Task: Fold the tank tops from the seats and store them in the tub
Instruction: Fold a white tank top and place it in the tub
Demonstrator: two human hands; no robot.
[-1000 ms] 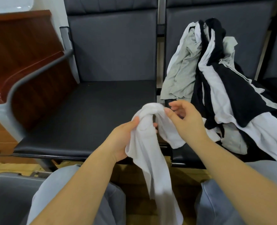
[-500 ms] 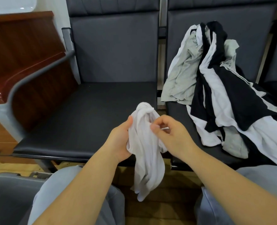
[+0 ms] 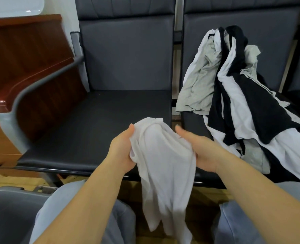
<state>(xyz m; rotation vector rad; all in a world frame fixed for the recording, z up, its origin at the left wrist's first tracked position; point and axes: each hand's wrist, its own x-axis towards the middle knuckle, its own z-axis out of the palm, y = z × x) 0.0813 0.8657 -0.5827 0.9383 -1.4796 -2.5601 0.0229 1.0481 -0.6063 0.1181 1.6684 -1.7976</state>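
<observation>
A white tank top [image 3: 161, 161] hangs bunched between my hands, in front of the seats and above my knees. My left hand [image 3: 122, 152] grips its left side, thumb on top of the cloth. My right hand [image 3: 198, 148] holds its right side from underneath, with the fingers partly hidden in the fabric. A pile of white, grey and black tank tops [image 3: 242, 95] lies on the right seat and up against its backrest. A corner of the grey tub [image 3: 6, 213] shows at the bottom left, beside my left knee.
The dark left seat [image 3: 96, 124] is bare. It has a grey armrest [image 3: 33, 85] with a wooden side panel [image 3: 26, 55] at its left. A third seat shows at the far right edge. Wooden floor lies under my knees.
The tank top has spread wider between my hands. My right hand has moved from pinching the cloth near the top to holding its right side lower down.
</observation>
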